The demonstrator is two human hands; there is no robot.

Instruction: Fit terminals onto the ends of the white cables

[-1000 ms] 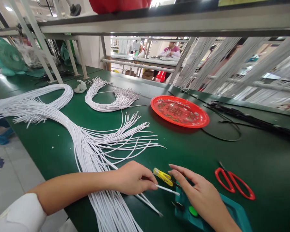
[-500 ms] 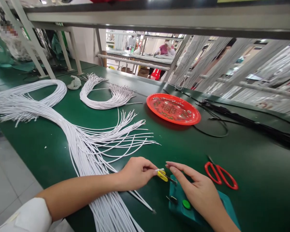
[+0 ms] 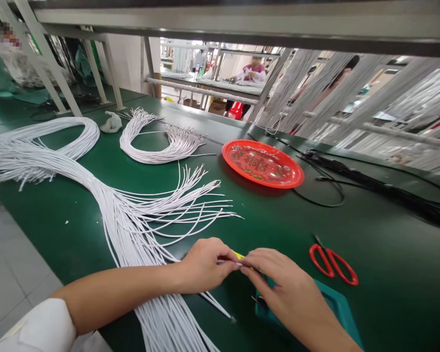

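Note:
My left hand (image 3: 209, 264) pinches the end of a white wire beside a small yellow piece (image 3: 238, 255). Thumb and fingers of my right hand (image 3: 278, 274) close on the same wire end, touching my left fingertips. Beneath my right hand sits a teal device (image 3: 339, 305), mostly covered. Under my left forearm runs a large bundle of white wires (image 3: 122, 225), its loose ends fanned out to the right. Red-handled scissors (image 3: 333, 261) lie right of my right hand.
A red oval tray (image 3: 263, 164) rests mid-table, with black cables (image 3: 374, 186) to its right. Further back are a curved wire bundle (image 3: 150, 151) and a crumpled whitish lump (image 3: 111, 122). A shelf beam (image 3: 220, 27) crosses overhead. A person (image 3: 254, 73) sits beyond.
My right hand has moved left and closed on the wire end at my left fingertips. It now hides more of the teal device, including its green button, and part of the yellow piece.

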